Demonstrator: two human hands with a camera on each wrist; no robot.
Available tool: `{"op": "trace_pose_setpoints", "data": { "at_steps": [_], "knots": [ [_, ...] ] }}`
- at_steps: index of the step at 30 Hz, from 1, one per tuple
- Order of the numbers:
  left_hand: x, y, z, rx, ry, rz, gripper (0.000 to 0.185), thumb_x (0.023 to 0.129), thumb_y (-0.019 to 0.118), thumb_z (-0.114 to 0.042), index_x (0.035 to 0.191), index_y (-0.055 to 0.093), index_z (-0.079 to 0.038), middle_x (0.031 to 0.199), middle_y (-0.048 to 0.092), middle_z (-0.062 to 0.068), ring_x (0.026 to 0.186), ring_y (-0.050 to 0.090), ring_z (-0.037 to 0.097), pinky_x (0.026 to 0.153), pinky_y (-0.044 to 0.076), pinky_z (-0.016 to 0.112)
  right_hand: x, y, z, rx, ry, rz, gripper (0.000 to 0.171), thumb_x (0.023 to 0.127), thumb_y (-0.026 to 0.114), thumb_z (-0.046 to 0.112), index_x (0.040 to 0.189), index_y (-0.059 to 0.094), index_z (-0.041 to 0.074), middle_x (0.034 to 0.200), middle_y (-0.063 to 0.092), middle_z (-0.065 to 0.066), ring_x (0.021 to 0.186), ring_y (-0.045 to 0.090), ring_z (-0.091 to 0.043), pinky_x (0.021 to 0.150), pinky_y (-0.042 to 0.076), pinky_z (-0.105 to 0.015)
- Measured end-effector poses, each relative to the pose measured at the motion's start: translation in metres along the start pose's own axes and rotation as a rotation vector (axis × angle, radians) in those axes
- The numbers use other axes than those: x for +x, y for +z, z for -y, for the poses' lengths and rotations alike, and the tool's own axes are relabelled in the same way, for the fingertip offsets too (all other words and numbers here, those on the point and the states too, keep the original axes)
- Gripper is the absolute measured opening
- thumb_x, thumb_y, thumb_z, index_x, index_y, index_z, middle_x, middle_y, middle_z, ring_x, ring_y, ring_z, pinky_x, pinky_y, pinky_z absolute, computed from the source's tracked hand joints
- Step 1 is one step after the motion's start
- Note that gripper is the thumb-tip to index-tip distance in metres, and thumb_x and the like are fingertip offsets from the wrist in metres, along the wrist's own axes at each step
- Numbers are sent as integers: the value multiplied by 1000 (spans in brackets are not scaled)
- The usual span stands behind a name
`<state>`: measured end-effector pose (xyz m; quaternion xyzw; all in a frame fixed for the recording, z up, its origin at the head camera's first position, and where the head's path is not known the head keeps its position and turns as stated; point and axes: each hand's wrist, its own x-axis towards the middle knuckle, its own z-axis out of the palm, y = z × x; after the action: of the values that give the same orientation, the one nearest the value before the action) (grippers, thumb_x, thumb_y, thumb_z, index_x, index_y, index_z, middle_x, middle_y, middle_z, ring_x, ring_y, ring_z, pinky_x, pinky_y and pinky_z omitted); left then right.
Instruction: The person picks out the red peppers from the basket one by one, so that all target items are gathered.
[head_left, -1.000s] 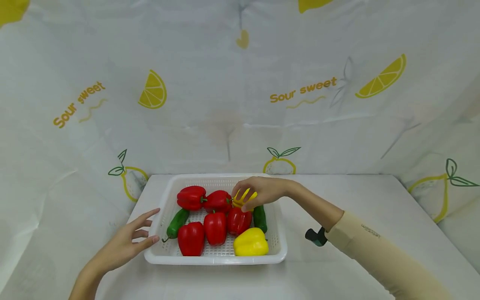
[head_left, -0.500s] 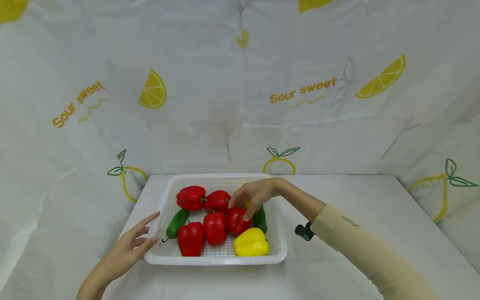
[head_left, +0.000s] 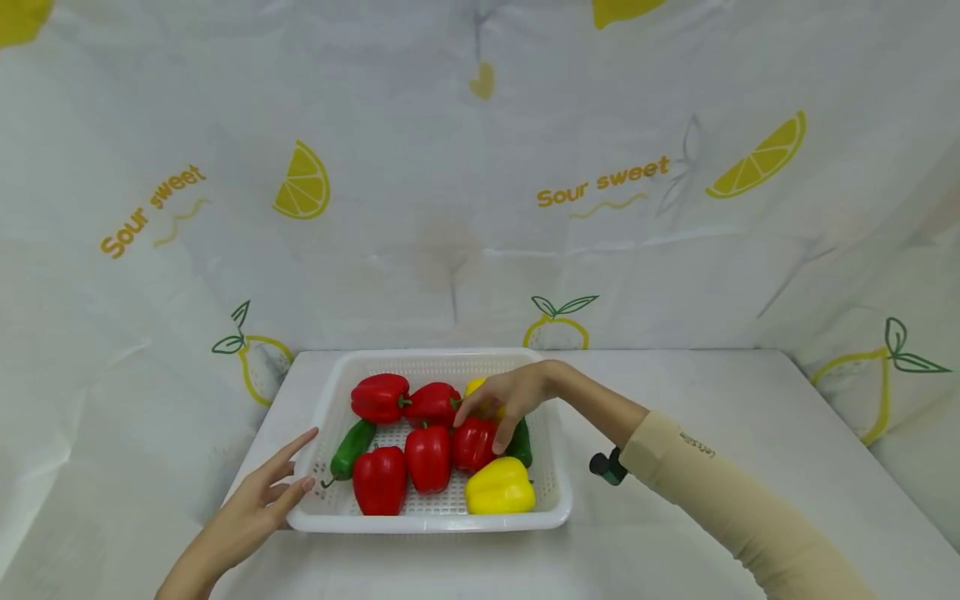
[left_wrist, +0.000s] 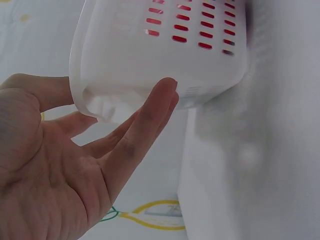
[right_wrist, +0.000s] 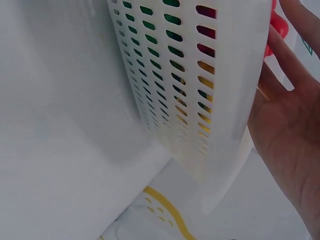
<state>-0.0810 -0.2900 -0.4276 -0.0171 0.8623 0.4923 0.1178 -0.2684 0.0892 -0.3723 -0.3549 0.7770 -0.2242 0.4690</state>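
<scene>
A white slotted basket sits on the table and holds several red bell peppers, among them one at the back left and one in the middle. A yellow pepper lies at the front right, and two green peppers lie at the sides. My right hand hovers over the basket's back right with straight fingers, just above a second yellow pepper. In the right wrist view its open palm shows beside the basket wall. My left hand touches the basket's front left corner with straight fingers.
The basket stands on a white table enclosed by a lemon-print cloth backdrop behind and on both sides. A dark wrist-camera mount hangs under my right forearm.
My right hand lowered the yellow pepper it was gripping into the back of the basket and straightened its fingers. My left hand stayed at the front left corner.
</scene>
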Motion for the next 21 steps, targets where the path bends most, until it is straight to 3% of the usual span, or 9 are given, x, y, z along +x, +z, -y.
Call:
{"op": "trace_pose_setpoints", "data": {
  "at_steps": [6, 15, 21],
  "knots": [
    [0, 2, 1, -24, -6, -1, 75, 107, 67, -17, 172, 29, -21, 158, 46, 38, 122, 73, 42, 76, 71, 42, 2, 0, -1, -24, -20, -19, 72, 89, 86, 16, 155, 59, 23, 158, 55, -1, 129, 62, -19, 101, 67, -37],
    [1, 3, 1, -26, -6, -3, 76, 107, 67, -18, 173, 29, -21, 160, 44, 39, 125, 71, 45, 75, 71, 42, 4, 0, 0, -63, -64, 22, 65, 91, 83, 6, 151, 62, 18, 151, 61, 0, 118, 64, -15, 97, 67, -32],
    [1, 1, 2, -31, -22, -3, 77, 108, 67, -19, 173, 27, -21, 163, 41, 39, 127, 70, 46, 75, 71, 43, 8, 2, 0, -130, -70, -24, 63, 91, 84, 3, 148, 65, 20, 149, 63, -1, 114, 64, -13, 93, 68, -29]
  ]
}}
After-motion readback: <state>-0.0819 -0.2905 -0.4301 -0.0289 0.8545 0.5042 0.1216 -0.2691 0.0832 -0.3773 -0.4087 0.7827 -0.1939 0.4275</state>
